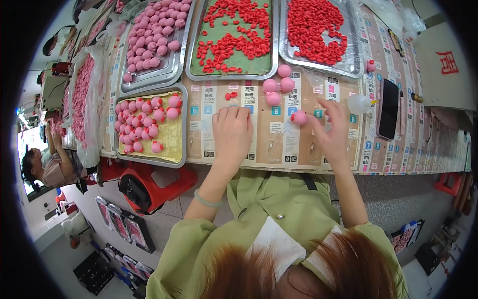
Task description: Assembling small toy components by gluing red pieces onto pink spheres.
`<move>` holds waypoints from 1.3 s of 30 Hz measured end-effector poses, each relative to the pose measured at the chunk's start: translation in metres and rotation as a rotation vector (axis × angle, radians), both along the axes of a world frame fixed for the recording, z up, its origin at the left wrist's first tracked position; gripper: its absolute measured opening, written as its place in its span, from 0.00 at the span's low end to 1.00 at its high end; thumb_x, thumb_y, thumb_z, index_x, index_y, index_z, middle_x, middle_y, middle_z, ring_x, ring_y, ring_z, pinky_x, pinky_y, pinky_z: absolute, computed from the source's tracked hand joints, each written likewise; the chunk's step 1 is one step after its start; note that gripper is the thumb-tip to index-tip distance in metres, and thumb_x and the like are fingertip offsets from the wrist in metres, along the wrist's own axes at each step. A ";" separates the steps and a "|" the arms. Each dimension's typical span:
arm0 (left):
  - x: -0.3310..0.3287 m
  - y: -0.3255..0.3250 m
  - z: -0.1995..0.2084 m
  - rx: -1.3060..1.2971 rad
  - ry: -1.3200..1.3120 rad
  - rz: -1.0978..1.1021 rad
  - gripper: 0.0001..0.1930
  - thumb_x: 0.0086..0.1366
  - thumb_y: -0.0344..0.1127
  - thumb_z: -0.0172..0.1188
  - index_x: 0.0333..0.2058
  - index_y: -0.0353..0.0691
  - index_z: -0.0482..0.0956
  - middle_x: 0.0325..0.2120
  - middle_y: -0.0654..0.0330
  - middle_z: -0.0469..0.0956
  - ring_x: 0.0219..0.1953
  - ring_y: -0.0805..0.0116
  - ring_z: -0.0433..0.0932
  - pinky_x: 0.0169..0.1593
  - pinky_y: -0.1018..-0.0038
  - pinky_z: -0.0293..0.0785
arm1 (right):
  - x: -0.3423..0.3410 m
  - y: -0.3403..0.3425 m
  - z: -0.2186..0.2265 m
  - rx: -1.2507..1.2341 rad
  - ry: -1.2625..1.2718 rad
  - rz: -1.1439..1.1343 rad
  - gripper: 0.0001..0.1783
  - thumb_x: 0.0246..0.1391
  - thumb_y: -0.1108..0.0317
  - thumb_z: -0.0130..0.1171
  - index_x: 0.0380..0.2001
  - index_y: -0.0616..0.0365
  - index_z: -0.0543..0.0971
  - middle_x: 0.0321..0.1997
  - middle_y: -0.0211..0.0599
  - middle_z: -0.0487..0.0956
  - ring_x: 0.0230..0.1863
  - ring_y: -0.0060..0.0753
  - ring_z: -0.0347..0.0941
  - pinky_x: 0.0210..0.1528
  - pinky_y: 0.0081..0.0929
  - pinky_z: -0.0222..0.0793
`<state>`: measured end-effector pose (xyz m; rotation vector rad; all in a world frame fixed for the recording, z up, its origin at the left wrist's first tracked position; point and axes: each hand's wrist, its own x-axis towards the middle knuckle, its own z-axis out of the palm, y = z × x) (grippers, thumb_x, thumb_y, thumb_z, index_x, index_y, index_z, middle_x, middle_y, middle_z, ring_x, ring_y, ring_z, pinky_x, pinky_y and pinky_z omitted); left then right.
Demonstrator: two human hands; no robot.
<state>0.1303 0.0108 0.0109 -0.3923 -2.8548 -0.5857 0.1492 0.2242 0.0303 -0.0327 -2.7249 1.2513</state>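
My right hand (332,128) is open, thumb and fingers apart, beside a pink ball with red pieces on it (299,117); the thumb is close to the ball, and I cannot tell whether it touches. My left hand (232,133) rests palm down with its fingers bent and close together; what they hold, if anything, is hidden. Just beyond its fingertips lie a few small red oval pieces (230,95). Several plain pink balls (273,98) sit in a cluster between and beyond my hands. A small white squeeze bottle (359,104) with a yellow tip lies right of my right hand.
Metal trays along the back hold pink balls (154,37), red pieces on green (234,42) and more red pieces (316,32). A yellow-lined tray (172,144) at left holds balls with red parts. A black phone (389,109) lies right. A red stool (167,184) stands below; another person (55,167) sits far left.
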 end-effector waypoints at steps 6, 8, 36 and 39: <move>-0.012 -0.004 0.002 0.030 0.014 0.002 0.09 0.45 0.25 0.54 0.30 0.39 0.71 0.26 0.60 0.71 0.30 0.63 0.69 0.37 0.71 0.61 | 0.011 0.041 -0.018 -0.117 0.290 -0.432 0.27 0.43 0.72 0.56 0.48 0.63 0.60 0.45 0.35 0.63 0.43 0.25 0.59 0.45 0.21 0.55; -0.013 -0.002 0.006 0.067 0.056 0.027 0.09 0.47 0.25 0.54 0.31 0.38 0.70 0.27 0.60 0.71 0.30 0.66 0.70 0.37 0.73 0.63 | 0.006 0.051 -0.021 -0.157 0.299 -0.523 0.30 0.43 0.72 0.56 0.50 0.63 0.58 0.48 0.36 0.61 0.45 0.26 0.59 0.47 0.22 0.54; 0.010 0.025 0.044 1.918 -0.968 0.222 0.10 0.57 0.25 0.49 0.38 0.33 0.67 0.34 0.56 0.72 0.39 0.68 0.73 0.43 0.78 0.72 | 0.024 0.020 0.036 -0.881 -0.237 0.015 0.25 0.41 0.74 0.56 0.45 0.65 0.61 0.38 0.40 0.71 0.40 0.35 0.70 0.41 0.29 0.68; 0.011 0.026 0.044 1.856 -1.024 0.192 0.11 0.58 0.26 0.48 0.40 0.33 0.66 0.35 0.54 0.72 0.38 0.67 0.74 0.43 0.77 0.72 | 0.023 0.011 0.040 -0.955 -0.263 0.011 0.23 0.41 0.74 0.56 0.43 0.64 0.63 0.38 0.41 0.71 0.38 0.34 0.71 0.38 0.27 0.68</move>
